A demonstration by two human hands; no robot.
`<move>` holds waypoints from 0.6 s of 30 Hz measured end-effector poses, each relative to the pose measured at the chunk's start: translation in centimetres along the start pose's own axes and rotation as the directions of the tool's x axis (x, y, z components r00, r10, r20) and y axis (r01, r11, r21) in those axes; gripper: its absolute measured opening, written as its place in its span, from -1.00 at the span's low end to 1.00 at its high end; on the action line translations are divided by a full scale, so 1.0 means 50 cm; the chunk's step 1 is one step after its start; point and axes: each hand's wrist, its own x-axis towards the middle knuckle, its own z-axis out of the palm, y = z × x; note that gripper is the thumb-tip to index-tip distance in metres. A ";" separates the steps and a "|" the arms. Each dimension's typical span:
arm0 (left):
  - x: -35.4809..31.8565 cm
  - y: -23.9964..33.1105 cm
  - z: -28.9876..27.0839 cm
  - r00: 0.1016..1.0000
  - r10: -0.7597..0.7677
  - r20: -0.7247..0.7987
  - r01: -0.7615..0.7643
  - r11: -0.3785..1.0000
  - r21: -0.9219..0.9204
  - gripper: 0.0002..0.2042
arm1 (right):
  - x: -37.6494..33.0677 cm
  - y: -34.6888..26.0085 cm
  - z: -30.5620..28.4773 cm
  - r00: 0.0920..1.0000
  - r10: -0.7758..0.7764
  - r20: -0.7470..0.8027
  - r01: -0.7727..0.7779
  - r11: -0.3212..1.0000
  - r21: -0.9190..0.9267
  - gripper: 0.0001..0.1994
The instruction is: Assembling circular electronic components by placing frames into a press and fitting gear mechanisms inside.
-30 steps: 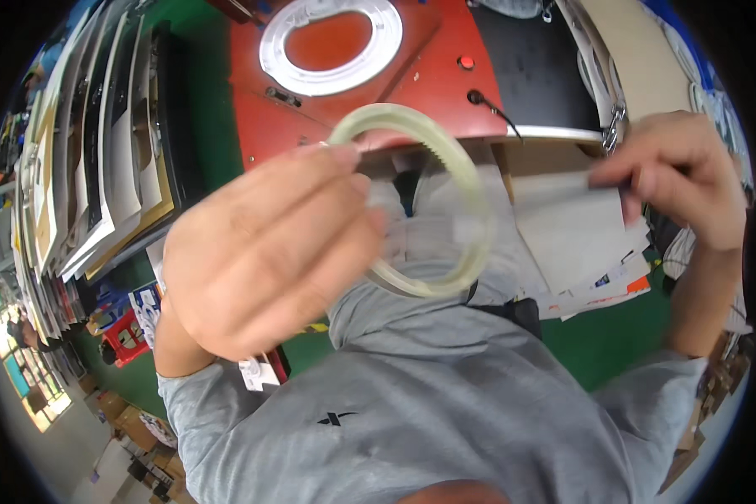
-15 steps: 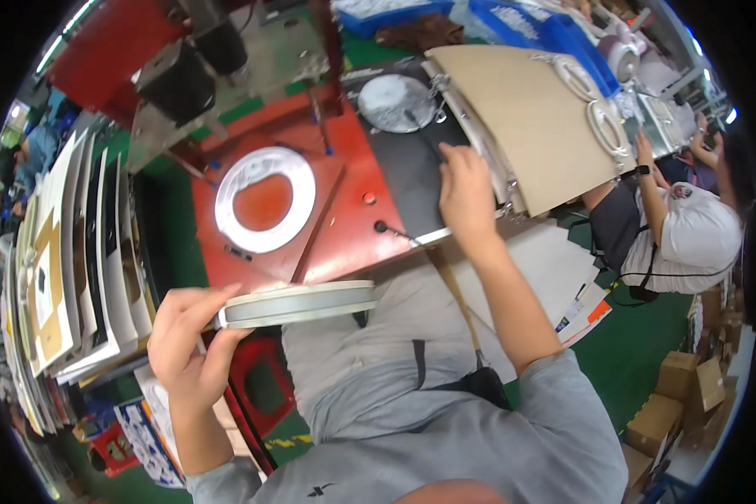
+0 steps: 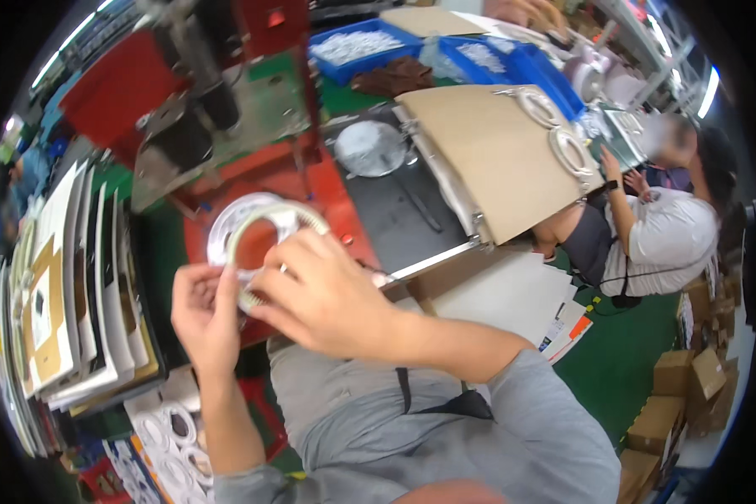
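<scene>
A pale ring [image 3: 312,217] with a ribbed edge is held upright, tilted, in front of me. My left hand [image 3: 206,317] grips its left side, thumb against the rim and fingers curled. Reaching across from the right, my right hand [image 3: 332,294] has its fingers bent around the ring's lower part; whether a small piece is between the fingertips is hidden. Behind it a flat white ring [image 3: 242,204] lies on the red press bed [image 3: 319,181], partly covered. A round dish [image 3: 369,149] with a pale grey surface and a black stick-like tool [image 3: 424,208] rest on the black board [image 3: 395,223].
The press's dark head [image 3: 176,130] stands at the back left. Stacked sheets [image 3: 59,294] fill the left side. A brown board [image 3: 495,160] with white rings leans at right, near blue bins [image 3: 357,52] of white parts. A co-worker [image 3: 667,223] sits further right.
My right hand has left the dish and black tool and come over to the ring. The ring has been turned from edge-on to face-on and raised. My view has shifted slightly.
</scene>
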 end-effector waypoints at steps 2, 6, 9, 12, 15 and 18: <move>0.013 -0.022 0.013 0.998 0.035 -0.057 -0.037 0.999 -0.040 -0.84 | 0.010 0.005 0.021 0.995 0.037 0.089 -0.031 0.997 -0.068 -0.65; 0.031 -0.024 0.035 0.990 0.040 -0.133 -0.049 0.997 -0.060 -0.82 | 0.044 0.023 0.030 0.994 -0.038 0.102 0.054 0.987 -0.154 -0.75; 0.050 -0.033 0.038 0.981 0.096 -0.167 -0.079 0.992 0.101 -0.78 | 0.063 0.045 0.035 0.993 -0.013 0.120 0.030 0.989 -0.142 -0.80; 0.043 -0.037 0.020 0.970 0.190 -0.148 -0.119 0.912 0.392 -0.82 | 0.068 0.066 0.039 0.988 0.035 0.148 -0.017 0.993 -0.121 -0.83; 0.022 -0.046 -0.003 0.906 0.420 -0.058 -0.307 0.743 0.594 -0.88 | 0.065 0.081 0.036 0.976 0.028 0.217 0.014 0.982 -0.187 -0.81; -0.004 -0.054 -0.007 0.920 0.389 -0.053 -0.305 0.793 0.526 -0.88 | 0.065 0.086 0.025 0.970 -0.028 0.241 0.078 0.977 -0.199 -0.81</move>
